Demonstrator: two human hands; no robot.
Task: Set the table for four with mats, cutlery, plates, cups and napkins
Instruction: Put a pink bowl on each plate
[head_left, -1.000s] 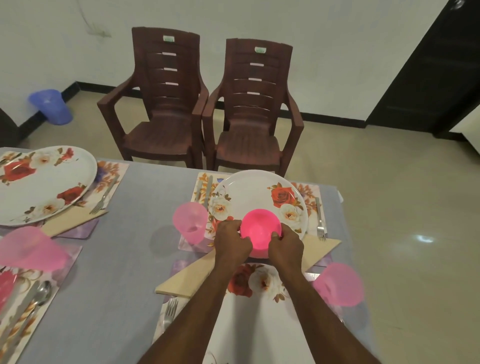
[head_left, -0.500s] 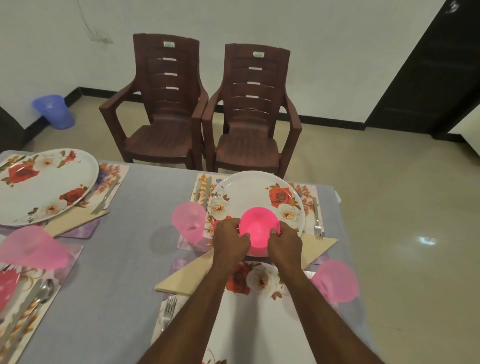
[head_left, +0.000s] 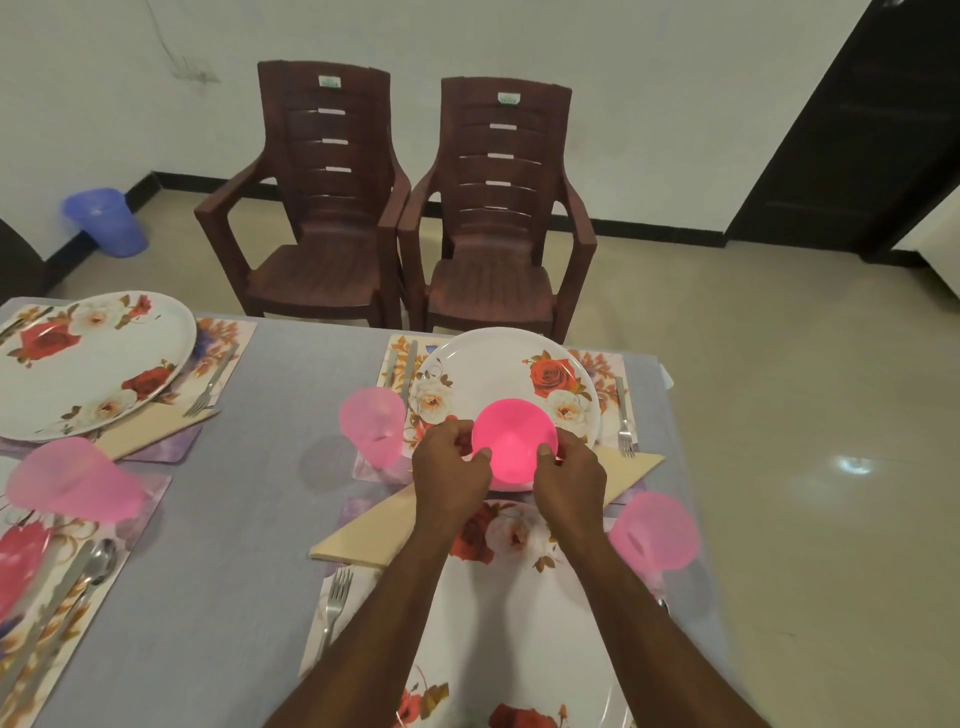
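Both hands cup one pink bowl (head_left: 514, 441) between them: the left hand (head_left: 451, 475) curls on its 9 o'clock side, the right hand (head_left: 570, 478) on its 3 o'clock side, equally near. The bowl sits at 12 o'clock from the near plate (head_left: 519, 623), over the far plate (head_left: 498, 374)'s near rim; whether it rests there is unclear. Visible count: four plates, three pink cups, three forks.

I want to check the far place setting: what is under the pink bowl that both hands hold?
The pink bowl sits over the near edge of the floral plate, gripped by the left hand and right hand. Whether its base touches the plate is hidden.
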